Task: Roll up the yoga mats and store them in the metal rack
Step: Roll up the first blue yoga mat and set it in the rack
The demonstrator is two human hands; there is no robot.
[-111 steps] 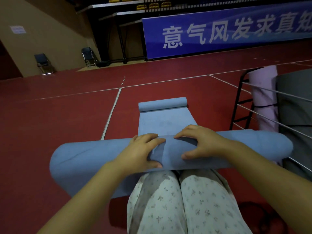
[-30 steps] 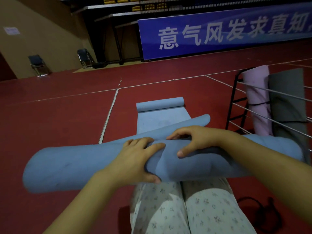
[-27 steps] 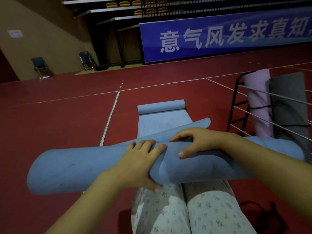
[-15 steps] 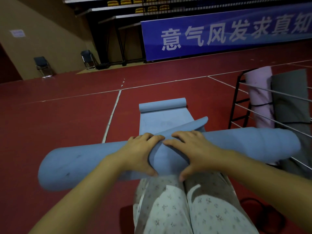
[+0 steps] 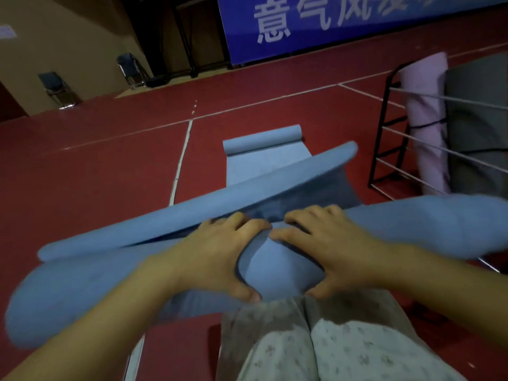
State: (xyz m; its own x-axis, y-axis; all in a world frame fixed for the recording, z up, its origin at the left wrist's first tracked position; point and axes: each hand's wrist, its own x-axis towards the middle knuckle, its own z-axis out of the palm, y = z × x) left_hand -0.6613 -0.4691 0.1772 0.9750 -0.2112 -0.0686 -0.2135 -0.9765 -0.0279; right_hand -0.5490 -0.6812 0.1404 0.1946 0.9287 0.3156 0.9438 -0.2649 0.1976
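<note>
We grip the blue roll with both hands side by side, left hand and right hand each curling fingers over its top and a thumb under its near side. It lies crosswise above our knees, its loose flap lifted behind our fingers. The metal rack stands to the right, holding a pink mat and a grey one

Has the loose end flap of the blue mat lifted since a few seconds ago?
Yes. The flap now stands up off the roll, hiding part of the flat mat beyond it; before, it lay wrapped against the roll.
</note>
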